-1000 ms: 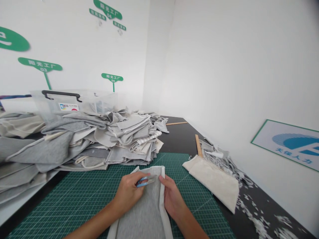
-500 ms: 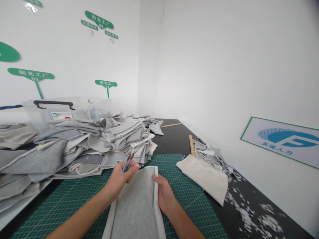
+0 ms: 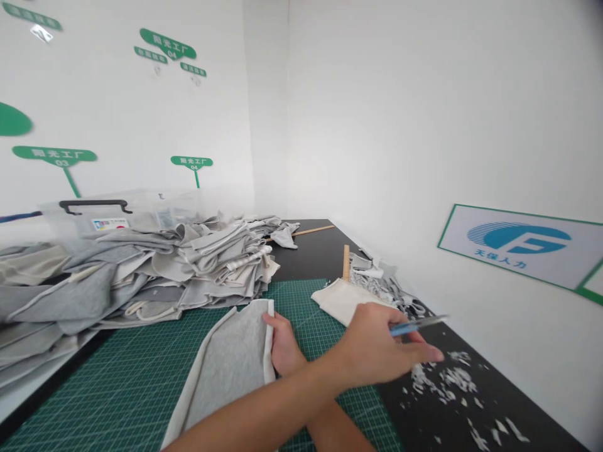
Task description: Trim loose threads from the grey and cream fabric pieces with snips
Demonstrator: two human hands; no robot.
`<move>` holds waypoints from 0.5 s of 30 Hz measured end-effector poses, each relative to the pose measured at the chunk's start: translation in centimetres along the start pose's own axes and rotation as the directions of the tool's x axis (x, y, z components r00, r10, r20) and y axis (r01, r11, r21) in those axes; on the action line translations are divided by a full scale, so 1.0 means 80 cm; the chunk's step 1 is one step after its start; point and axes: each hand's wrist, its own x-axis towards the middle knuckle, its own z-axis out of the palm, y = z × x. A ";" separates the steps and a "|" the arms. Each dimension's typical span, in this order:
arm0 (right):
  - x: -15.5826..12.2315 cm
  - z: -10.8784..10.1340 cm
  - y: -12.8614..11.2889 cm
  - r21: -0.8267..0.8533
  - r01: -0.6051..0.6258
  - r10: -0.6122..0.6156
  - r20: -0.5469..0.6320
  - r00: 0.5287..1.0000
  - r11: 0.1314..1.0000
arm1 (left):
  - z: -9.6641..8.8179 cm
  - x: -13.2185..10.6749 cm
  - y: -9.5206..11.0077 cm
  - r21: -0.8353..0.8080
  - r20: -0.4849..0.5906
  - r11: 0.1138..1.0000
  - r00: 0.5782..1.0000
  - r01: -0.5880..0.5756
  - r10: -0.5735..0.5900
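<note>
- Our left hand (image 3: 377, 342) is clamped on blue-handled metal snips (image 3: 406, 328), crossed over our right forearm; fingertip contents, we can't tell.
- Best we pinch firmly, blades clear of skin: our right hand (image 3: 286, 348) grips the soft, heathered-grey fabric panel (image 3: 230, 358) just left of it, pale edging rolled.
- Beside our left hand: wispy, pale-grey cloth scraps (image 3: 459, 378).

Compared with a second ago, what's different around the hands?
The left hand, keeping hold of the blue-handled metal snips, has left the light-grey, white-edged cloth and swung right, past the right hand, toward the small pale fabric scraps on the black tabletop. Whether its fingers pinch a scrap is unclear. The right hand still grips the cloth's edge; the folded cream cloth stayed put.
</note>
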 end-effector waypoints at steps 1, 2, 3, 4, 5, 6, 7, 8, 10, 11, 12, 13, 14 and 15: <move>-0.002 -0.001 0.001 0.013 -0.016 0.016 -0.002 1.000 1.000 | 0.019 0.011 -0.004 0.029 0.017 0.999 1.000 -0.016 0.016; -0.003 -0.002 0.002 0.026 -0.028 0.028 -0.006 1.000 0.999 | 0.036 0.021 -0.009 0.061 0.032 0.998 0.999 -0.030 0.028; -0.003 -0.001 0.003 0.038 -0.034 0.034 -0.010 0.999 0.999 | 0.051 0.029 -0.015 0.094 0.050 0.995 0.998 -0.044 0.039; -0.004 -0.001 0.003 0.046 -0.035 0.035 -0.016 0.999 0.998 | 0.064 0.035 -0.023 0.126 0.067 0.991 0.997 -0.052 0.044; -0.004 0.000 0.003 0.053 -0.034 0.036 -0.021 0.999 0.998 | 0.075 0.039 -0.030 0.157 0.084 0.986 0.995 -0.059 0.047; -0.003 0.001 0.003 0.058 -0.036 0.037 -0.023 0.999 0.998 | 0.084 0.041 -0.037 0.185 0.097 0.980 0.994 -0.067 0.049; -0.003 0.002 0.004 0.062 -0.037 0.039 -0.025 0.999 0.997 | 0.092 0.041 -0.043 0.211 0.104 0.975 0.993 -0.073 0.052; -0.002 0.002 0.004 0.066 -0.040 0.041 -0.026 0.999 0.997 | 0.099 0.040 -0.048 0.236 0.105 0.969 0.993 -0.079 0.056; 0.000 0.001 0.006 0.073 -0.046 0.048 -0.030 0.998 0.996 | 0.107 0.036 -0.053 0.275 0.090 0.958 0.994 -0.085 0.063; 0.001 0.000 0.008 0.077 -0.048 0.050 -0.034 0.998 0.996 | 0.108 0.033 -0.054 0.291 0.078 0.953 0.995 -0.087 0.067; 0.003 0.000 0.009 0.080 -0.050 0.053 -0.037 0.998 0.996 | 0.108 0.030 -0.053 0.303 0.068 0.949 0.995 -0.090 0.073; 0.004 -0.001 0.010 0.083 -0.053 0.056 -0.041 0.998 0.995 | 0.105 0.027 -0.051 0.313 0.066 0.945 0.995 -0.097 0.081; 0.005 -0.002 0.010 0.085 -0.055 0.058 -0.043 0.997 0.995 | 0.099 0.024 -0.048 0.316 0.072 0.942 0.993 -0.110 0.092; 0.006 -0.003 0.011 0.086 -0.055 0.059 -0.045 0.997 0.995 | 0.091 0.020 -0.045 0.315 0.085 0.941 0.991 -0.125 0.104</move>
